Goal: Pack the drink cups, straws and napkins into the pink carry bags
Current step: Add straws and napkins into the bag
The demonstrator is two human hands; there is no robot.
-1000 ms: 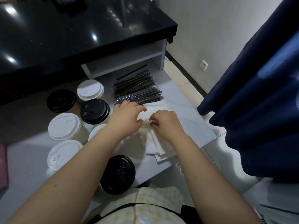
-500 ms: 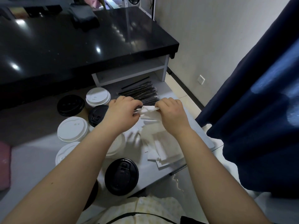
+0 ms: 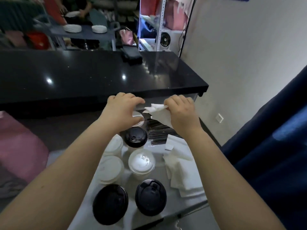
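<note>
- While both hands hover over a low white table point(image 3: 167, 211), the right hand point(image 3: 181, 112) pinches one white napkin point(image 3: 159, 115), thumb & fingers clamped tog. on its top edge. The sheet hangs crumpled under those fingers, clear of the table.
- Level w/ it, the left hand point(image 3: 123, 112) shows curved fingers, thumb & forefinger apart, gripping nothing. The napkin's free corner points at that gap, just beside the fingertips; contact can't be told.
- Directly below the right fingers & the hanging sheet, the straws point(image 3: 157, 131) lie on the table as a black bundle.
- Back from the right fingers, toward the person & beside the right forearm, the napkin stack point(image 3: 182, 168) lies loosely fanned next to the straws' near end.
- Below the left fingers, on the wrist side, several white-lidded cups point(image 3: 142, 161) stand close tog.; one more white lid point(image 3: 137, 116) peeks out btwn left thumb & fingertips.
- Of the black-lidded cups point(image 3: 150, 196), one stands just under the left thumb & two at the table's near edge, well back from all fingers.
- Far left of the left fingers, the pink bag point(image 3: 18, 146) slumps well apart from cups, straws & napkins.
- Beyond the fingertips runs a glossy black counter point(image 3: 99, 77); right of the right hand hangs a blue curtain point(image 3: 265, 155).
</note>
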